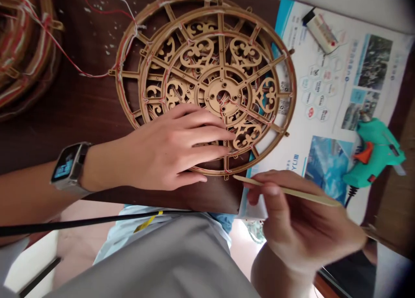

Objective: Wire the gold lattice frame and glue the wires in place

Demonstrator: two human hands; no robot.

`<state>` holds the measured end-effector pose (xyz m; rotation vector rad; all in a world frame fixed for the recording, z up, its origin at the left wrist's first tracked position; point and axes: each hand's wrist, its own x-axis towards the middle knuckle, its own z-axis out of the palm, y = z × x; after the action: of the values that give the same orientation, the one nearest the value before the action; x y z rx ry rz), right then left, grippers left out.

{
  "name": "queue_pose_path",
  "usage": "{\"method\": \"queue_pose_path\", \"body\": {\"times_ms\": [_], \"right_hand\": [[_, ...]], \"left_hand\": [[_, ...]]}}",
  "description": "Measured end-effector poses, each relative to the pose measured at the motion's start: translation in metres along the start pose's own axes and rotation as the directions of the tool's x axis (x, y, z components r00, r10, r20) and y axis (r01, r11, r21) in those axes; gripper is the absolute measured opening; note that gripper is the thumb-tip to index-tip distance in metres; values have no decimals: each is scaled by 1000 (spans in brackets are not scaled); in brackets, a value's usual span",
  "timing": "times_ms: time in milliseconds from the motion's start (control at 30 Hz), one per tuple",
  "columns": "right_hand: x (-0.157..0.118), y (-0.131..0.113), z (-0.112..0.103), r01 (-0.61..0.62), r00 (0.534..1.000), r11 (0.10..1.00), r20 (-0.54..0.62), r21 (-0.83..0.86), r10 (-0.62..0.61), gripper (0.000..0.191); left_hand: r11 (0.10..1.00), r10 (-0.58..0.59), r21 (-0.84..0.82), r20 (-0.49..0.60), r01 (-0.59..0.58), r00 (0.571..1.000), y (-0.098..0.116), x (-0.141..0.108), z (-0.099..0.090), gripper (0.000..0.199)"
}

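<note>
A gold-coloured round frame (223, 69) with scrollwork, spokes and red and white wires lies on top of another like it on the dark table. My left hand (171, 147) rests on its lower left part, palm down, fingers stretched out and slightly apart. On that wrist is a watch. My right hand (301, 220) pinches a thin, pale wooden stick (288, 191) between thumb and fingers. The stick's tip points left, close to the frame's bottom rim near a small tab. Part of the frame is hidden under my left hand.
A green glue gun (372, 149) lies at the right on a printed poster sheet (340, 69). A small white box with a black end (320, 30) lies at the upper right. More wired round frames (26, 52) are stacked at the far left of the dark table (87, 99).
</note>
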<state>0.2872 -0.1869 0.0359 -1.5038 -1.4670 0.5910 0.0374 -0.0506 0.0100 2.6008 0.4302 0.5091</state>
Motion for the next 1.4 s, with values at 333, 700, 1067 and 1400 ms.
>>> {"method": "queue_pose_path", "body": {"times_ms": [333,700,1067,1400], "right_hand": [[-10,12,18,-14,997,999,73,-50,17,26],[-11,2,31,-150,985,987,99,59,143,19],[-16,5,30,-221,974,972,-40,86,225,6],[-18,5,32,3,999,998,-41,-62,-5,23]], "left_hand": [[1000,14,28,-27,-13,1000,-2,1,3,35],[1000,21,18,-35,-20,999,-3,1,4,36],[1000,17,12,-42,-16,999,-3,1,4,34],[1000,6,-20,-44,-7,999,-4,1,5,36]]}}
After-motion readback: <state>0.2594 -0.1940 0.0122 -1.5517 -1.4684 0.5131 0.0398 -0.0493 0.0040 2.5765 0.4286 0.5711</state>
